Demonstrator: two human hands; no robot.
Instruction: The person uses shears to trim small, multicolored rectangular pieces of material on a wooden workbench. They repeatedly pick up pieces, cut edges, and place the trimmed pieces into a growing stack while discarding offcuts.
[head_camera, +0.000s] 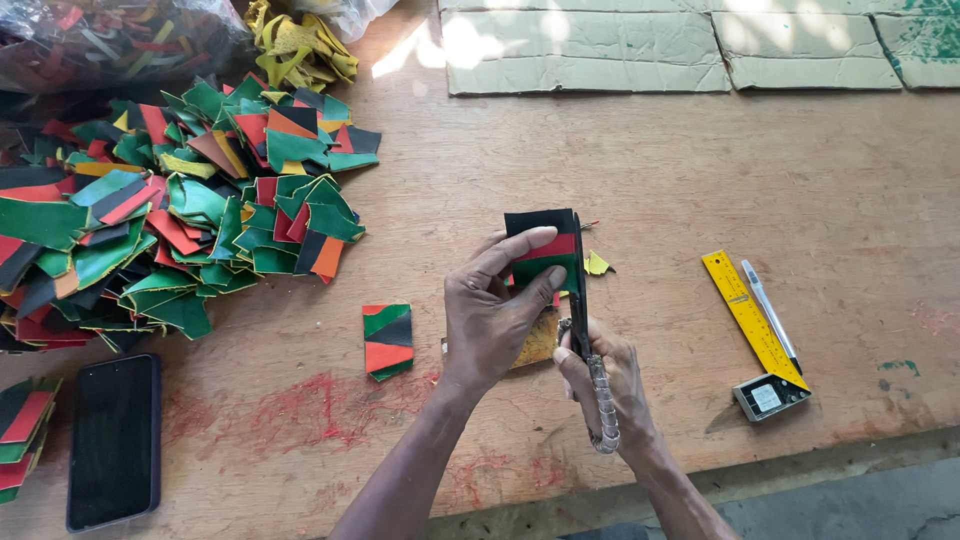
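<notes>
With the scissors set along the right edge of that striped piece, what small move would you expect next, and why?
Probably closing the blades of the black scissors to trim the black, red and green striped leather piece: the left hand pins it flat, and the right hand holds the scissors against its right edge.

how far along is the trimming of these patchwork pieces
Done, it seems: one trimmed stack lies beside the left hand. In hand: that hand holds a striped piece while the right hand runs scissors along its edge. Left: probably the large pile of pieces.
</notes>
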